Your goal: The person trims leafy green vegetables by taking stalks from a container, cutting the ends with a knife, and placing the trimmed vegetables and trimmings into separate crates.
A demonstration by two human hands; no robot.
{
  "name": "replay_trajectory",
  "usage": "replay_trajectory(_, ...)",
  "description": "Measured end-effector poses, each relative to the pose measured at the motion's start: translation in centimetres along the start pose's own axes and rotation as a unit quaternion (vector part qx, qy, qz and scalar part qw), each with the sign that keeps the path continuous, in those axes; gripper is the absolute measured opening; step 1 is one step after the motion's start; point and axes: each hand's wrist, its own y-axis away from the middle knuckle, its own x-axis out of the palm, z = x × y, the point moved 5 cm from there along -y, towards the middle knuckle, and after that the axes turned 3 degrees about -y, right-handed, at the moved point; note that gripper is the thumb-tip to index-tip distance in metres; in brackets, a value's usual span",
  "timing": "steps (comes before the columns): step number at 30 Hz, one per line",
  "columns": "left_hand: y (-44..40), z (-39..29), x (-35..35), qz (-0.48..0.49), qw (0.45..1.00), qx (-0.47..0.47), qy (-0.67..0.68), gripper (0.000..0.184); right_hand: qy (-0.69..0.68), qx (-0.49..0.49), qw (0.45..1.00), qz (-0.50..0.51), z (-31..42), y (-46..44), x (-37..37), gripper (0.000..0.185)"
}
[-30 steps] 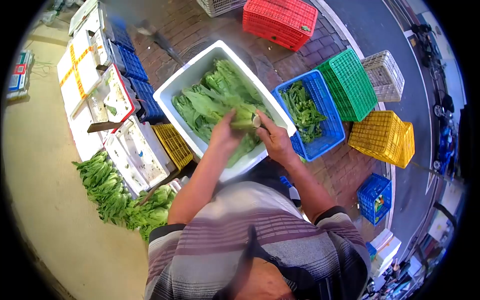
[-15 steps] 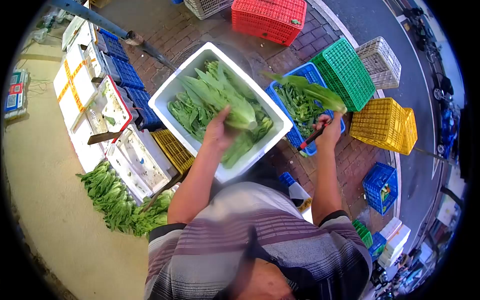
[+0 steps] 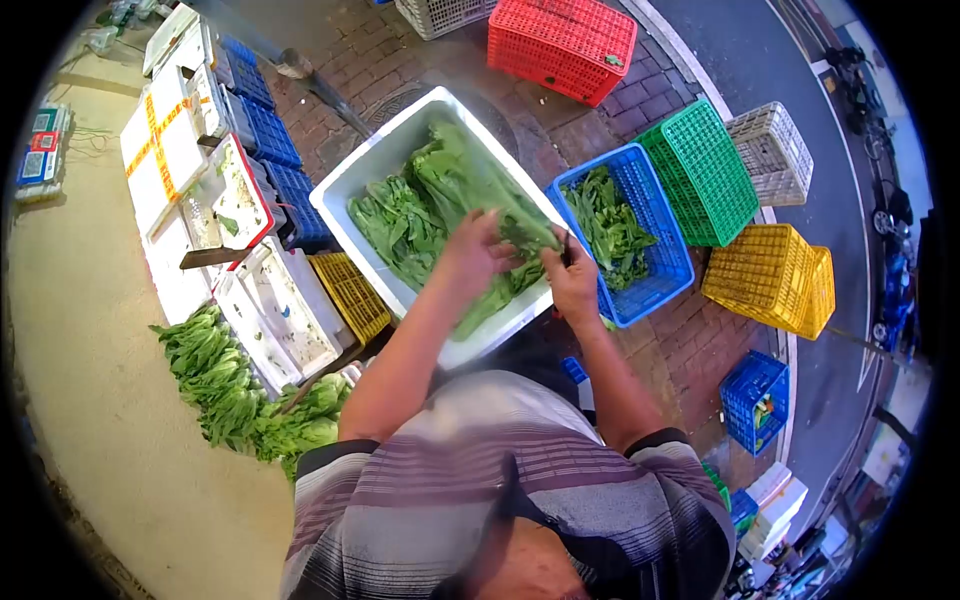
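Nearest, your striped shirt filled the foreground, and a white foam box stood close before it, presumably so that either hand could reach inside without stretching. Your right hand, at the box's right rim, seemed to pinch the end of a long lettuce leaf between thumb and fingers, a hold that probably left the blade free to trail inward. Your left hand was over the same greens, fingers bent and apart; blur hid whether they gripped anything. More leafy lettuce lay heaped within the box. Just beside it, a blue basket contained loose greens, apparently placed for the right hand's convenience. Brick paving, reddish and jointed, surrounded these containers. To your left, a lettuce pile lay beside soiled foam trays, bordering a pale floor. Farther out stood yellow crates, a green crate, seemingly upturned, and a red crate. Beyond ran a grey road.
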Motion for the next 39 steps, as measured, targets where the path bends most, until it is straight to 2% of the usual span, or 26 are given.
replay_trajectory(2, 1.8, -1.5, 0.4, -0.010, 1.000, -0.009, -0.005, 0.052, -0.217, 0.165, 0.961, -0.038, -1.3, -0.1, 0.4, 0.039)
replay_trajectory(3, 2.2, -1.8, -0.9, -0.041, 0.999, 0.016, -0.025, 0.055, -0.245, 0.170, 0.953, -0.053, -1.6, -0.3, 0.7, 0.033)
replay_trajectory(5, 2.1, -1.5, -4.6, -0.103, 0.990, 0.065, -0.065, 0.059, -0.296, 0.213, 0.928, -0.073, -2.0, -0.1, 1.1, 0.033)
replay_trajectory(8, -0.4, 2.8, -9.7, -0.068, 0.994, 0.029, -0.075, 0.057, -0.348, 0.260, 0.898, -0.066, -3.4, 0.7, 1.6, 0.027)
replay_trajectory(9, -1.4, 3.5, -10.1, 0.015, 0.976, 0.121, -0.181, 0.055, -0.353, 0.277, 0.891, -0.063, -3.4, 1.0, 2.0, 0.026)
replay_trajectory(10, -1.7, 4.0, -9.1, 0.095, 0.932, 0.209, -0.282, 0.053, -0.358, 0.295, 0.884, -0.061, -3.4, 1.5, 2.3, 0.024)
replay_trajectory(12, -1.9, 5.7, -8.1, 0.125, 0.941, 0.209, -0.237, 0.044, -0.365, 0.315, 0.874, -0.054, -3.0, 2.5, 2.8, 0.024)
replay_trajectory(13, -0.9, 4.1, -5.9, 0.074, 0.985, 0.129, -0.090, 0.038, -0.370, 0.322, 0.870, -0.043, -2.8, 2.4, 3.5, 0.024)
replay_trajectory(14, -0.5, 3.6, -4.6, 0.024, 0.997, 0.049, 0.061, 0.033, -0.353, 0.332, 0.874, -0.025, -3.3, 2.5, 3.9, 0.025)
replay_trajectory(15, -1.1, 3.5, -4.5, 0.044, 0.988, 0.081, 0.121, 0.035, -0.335, 0.343, 0.878, -0.007, -4.3, 2.8, 3.9, 0.026)
replay_trajectory(18, -0.6, 2.3, -4.1, 0.036, 0.986, 0.126, 0.106, 0.038, -0.288, 0.352, 0.890, 0.041, -4.7, 3.5, 4.2, 0.029)
replay_trajectory(19, -0.4, 2.1, -4.4, 0.017, 0.981, 0.140, 0.136, 0.038, -0.267, 0.350, 0.896, 0.058, -5.2, 3.5, 4.4, 0.030)
replay_trajectory(23, 2.0, -0.2, -6.6, -0.020, 0.982, 0.135, 0.127, 0.033, -0.216, 0.352, 0.908, 0.075, -6.6, 3.4, 6.1, 0.042)
replay_trajectory(28, 4.4, -2.0, -13.9, -0.074, 0.967, 0.204, 0.135, 0.037, -0.184, 0.354, 0.905, 0.145, -6.5, 1.7, 9.9, 0.044)
replay_trajectory(31, 6.6, -3.5, -19.2, -0.120, 0.953, 0.244, 0.132, 0.044, -0.132, 0.389, 0.898, 0.160, -6.8, 0.7, 12.1, 0.044)
replay_trajectory(32, 7.2, -3.6, -21.1, -0.142, 0.950, 0.246, 0.129, 0.041, -0.092, 0.402, 0.896, 0.164, -6.7, 0.3, 12.9, 0.041)
replay_trajectory(35, 10.0, -5.3, -27.6, -0.183, 0.895, 0.350, 0.205, 0.043, -0.076, 0.397, 0.895, 0.189, -7.4, -0.7, 15.4, 0.033)
replay_trajectory(37, 13.8, -7.8, -31.9, -0.226, 0.869, 0.358, 0.255, 0.044, -0.066, 0.395, 0.895, 0.199, -8.0, -1.5, 17.4, 0.027)
replay_trajectory(39, 17.3, -10.0, -36.7, -0.271, 0.832, 0.368, 0.315, 0.041, -0.017, 0.394, 0.896, 0.207, -8.7, -2.2, 19.2, 0.029)
